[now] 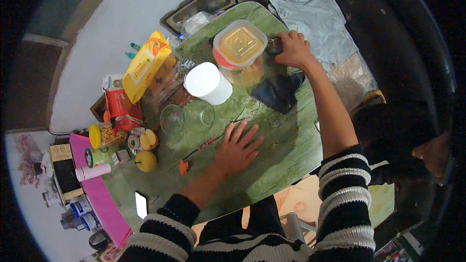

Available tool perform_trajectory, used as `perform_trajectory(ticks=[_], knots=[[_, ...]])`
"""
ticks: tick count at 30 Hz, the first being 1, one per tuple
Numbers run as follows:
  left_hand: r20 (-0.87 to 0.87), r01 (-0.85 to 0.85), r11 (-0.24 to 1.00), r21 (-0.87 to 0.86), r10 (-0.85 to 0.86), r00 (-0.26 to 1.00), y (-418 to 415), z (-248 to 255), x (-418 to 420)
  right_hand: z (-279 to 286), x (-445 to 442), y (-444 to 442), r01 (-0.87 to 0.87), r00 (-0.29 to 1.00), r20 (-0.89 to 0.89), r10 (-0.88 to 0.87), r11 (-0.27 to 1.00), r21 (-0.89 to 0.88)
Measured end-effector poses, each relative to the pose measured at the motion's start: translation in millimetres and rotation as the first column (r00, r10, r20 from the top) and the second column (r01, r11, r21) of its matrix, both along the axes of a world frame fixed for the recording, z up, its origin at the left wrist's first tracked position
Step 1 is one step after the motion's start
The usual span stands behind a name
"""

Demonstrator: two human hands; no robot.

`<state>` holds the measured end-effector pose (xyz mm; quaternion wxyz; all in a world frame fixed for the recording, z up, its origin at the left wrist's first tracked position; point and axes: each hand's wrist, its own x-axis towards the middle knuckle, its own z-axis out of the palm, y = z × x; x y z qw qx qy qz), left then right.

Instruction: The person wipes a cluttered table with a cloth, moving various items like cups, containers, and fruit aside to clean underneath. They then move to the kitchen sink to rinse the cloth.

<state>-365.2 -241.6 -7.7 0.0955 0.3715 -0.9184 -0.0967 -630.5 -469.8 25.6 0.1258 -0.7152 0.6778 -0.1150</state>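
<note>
My right hand (295, 51) reaches to the table's far right edge, its fingers on a small dark round object (274, 46); whether they grip it I cannot tell. My left hand (238, 149) rests with spread fingers on the green marbled table (276, 174), holding nothing. Left of my right hand stands a clear plastic food container (240, 43) with a yellowish see-through top. Nearer me lies a crumpled black cloth (278, 92). A white paper roll (208, 83) stands left of it, beside two clear glass bowls (199, 115), (172, 119).
A yellow wipes pack (146, 67), a red packet (123, 110), a jar of sticks (109, 135), a yellow-green fruit (146, 161), a cut fruit (148, 139) and a lit phone (141, 205) line the left. Light garments (313, 22) lie on the dark sofa (386, 43); another person's hand (431, 156) shows right.
</note>
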Motion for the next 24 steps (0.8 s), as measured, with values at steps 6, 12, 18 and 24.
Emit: perform_trajectory(ticks=[6, 12, 18, 24], knots=[[-0.01, 0.056, 0.997, -0.049, -0.057, 0.998, -3, 10, 2, 32, -25, 92, -0.155, 0.955, 0.239, 0.175, 0.983, -0.101], [-0.067, 0.075, 0.996, -0.051, -0.079, 0.995, -3, -2, 5, 48, 24, 232, -0.307, 0.94, 0.187, 0.285, 0.946, 0.101], [-0.105, 0.081, 0.994, -0.078, -0.089, 0.99, -4, -8, 5, 25, 34, 274, -0.313, 0.949, 0.101, 0.298, 0.931, 0.188], [-0.135, 0.052, 0.991, -0.123, -0.068, 0.989, -1, -5, 9, 37, 31, 193, -0.182, 0.954, 0.225, 0.197, 0.979, -0.088]])
